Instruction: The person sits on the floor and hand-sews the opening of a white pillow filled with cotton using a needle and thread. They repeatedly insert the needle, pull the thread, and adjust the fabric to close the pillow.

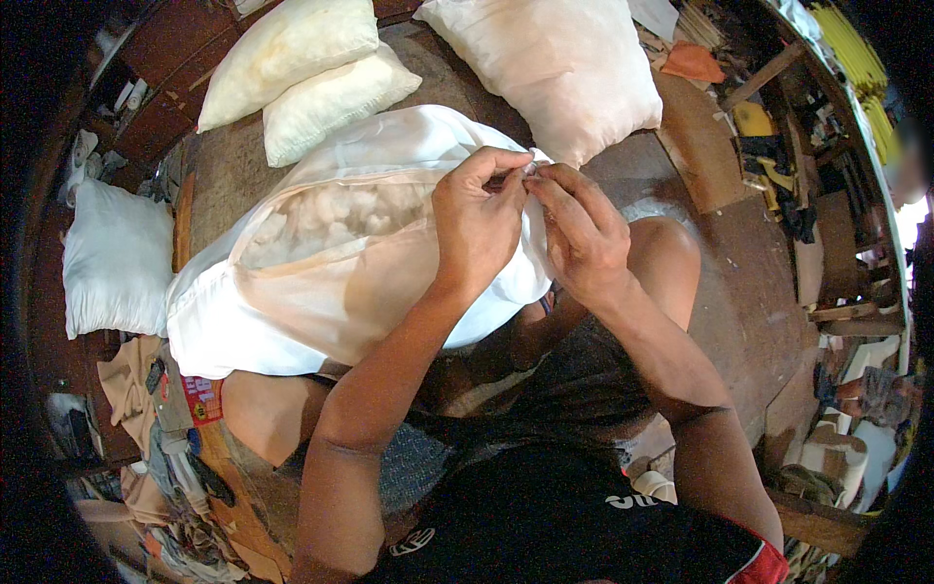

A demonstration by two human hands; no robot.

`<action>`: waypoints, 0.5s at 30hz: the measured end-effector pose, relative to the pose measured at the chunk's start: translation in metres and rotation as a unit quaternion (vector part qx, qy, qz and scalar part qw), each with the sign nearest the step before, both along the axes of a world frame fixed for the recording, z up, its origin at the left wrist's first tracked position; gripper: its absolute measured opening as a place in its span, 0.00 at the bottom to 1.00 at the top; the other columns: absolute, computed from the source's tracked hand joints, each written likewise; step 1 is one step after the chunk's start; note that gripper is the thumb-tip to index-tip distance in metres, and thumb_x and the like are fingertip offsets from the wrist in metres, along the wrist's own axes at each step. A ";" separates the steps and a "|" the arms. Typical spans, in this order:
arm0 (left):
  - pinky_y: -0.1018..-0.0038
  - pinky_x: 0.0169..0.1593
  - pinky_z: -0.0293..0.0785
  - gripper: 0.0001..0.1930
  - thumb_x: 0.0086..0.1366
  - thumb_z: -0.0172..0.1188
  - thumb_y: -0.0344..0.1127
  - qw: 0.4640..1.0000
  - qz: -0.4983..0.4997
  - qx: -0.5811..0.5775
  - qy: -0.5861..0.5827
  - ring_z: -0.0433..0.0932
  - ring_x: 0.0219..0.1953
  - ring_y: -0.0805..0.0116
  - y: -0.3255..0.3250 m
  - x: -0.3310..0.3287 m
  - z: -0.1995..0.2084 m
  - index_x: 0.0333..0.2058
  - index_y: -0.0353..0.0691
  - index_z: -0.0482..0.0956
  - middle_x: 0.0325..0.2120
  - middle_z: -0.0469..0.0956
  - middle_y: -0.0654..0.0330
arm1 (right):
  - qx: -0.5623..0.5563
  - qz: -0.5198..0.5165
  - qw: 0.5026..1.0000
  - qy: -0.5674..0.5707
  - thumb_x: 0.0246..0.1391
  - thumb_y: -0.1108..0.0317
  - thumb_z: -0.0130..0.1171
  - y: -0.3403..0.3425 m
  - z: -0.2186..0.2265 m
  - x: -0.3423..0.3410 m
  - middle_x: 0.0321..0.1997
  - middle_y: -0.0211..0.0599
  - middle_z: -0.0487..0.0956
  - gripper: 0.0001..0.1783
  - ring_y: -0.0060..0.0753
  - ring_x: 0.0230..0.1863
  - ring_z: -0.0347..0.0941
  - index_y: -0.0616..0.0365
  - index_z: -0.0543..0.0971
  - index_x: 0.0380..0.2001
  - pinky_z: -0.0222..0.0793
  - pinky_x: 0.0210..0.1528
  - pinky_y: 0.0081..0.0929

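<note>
Across my lap lies a large white pillow (292, 326) with a long opening along its upper side. White fluffy stuffing (326, 216) shows through that gap. Over the pillow's right end, my left hand (475, 222) is closed, thumb and index finger pinched together. My right hand (590, 234) meets it there, fingertips also pinched. A tiny pale bit shows between the two sets of fingertips, too small to name. Whether they grip the cover's edge as well, I cannot tell. The left wrist passes in front of the right part of the opening.
Two cream pillows (292, 63) lie stacked at the far left, with a big off-white pillow (559, 63) to their right. Another white pillow (117, 258) leans at the left. Crumpled clothes (161, 419) lie below it. Cluttered wooden shelving (837, 282) lines the right side.
</note>
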State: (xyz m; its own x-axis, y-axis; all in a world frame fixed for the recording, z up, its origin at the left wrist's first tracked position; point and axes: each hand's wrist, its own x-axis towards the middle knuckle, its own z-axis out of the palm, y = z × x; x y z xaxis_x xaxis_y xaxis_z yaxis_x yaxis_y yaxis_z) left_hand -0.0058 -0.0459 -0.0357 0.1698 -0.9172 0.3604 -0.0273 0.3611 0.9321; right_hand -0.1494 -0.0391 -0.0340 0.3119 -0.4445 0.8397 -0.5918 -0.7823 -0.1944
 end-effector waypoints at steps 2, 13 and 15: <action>0.76 0.40 0.77 0.06 0.66 0.63 0.22 1.000 0.005 -0.006 -0.013 0.82 0.33 0.75 0.001 0.000 0.002 0.41 0.32 0.84 0.32 0.86 0.56 | -0.005 -0.003 1.000 0.002 0.47 0.78 0.66 -0.001 0.001 0.001 0.49 0.45 0.82 0.19 0.45 0.47 0.82 0.59 0.83 0.46 0.80 0.47 0.34; 0.77 0.43 0.78 0.08 0.65 0.61 0.20 1.000 -0.013 0.017 0.013 0.82 0.36 0.74 0.001 0.000 0.006 0.42 0.30 0.83 0.35 0.86 0.55 | 0.003 0.000 1.000 -0.004 0.47 0.80 0.64 -0.001 0.006 0.003 0.50 0.46 0.81 0.20 0.46 0.49 0.82 0.60 0.83 0.46 0.80 0.48 0.35; 0.77 0.44 0.78 0.08 0.65 0.61 0.19 0.999 -0.017 0.028 -0.011 0.83 0.37 0.73 0.001 -0.001 0.007 0.43 0.30 0.82 0.36 0.86 0.54 | 0.011 0.009 1.000 -0.014 0.47 0.81 0.65 -0.002 0.005 0.004 0.50 0.46 0.82 0.20 0.46 0.49 0.82 0.61 0.83 0.46 0.80 0.48 0.34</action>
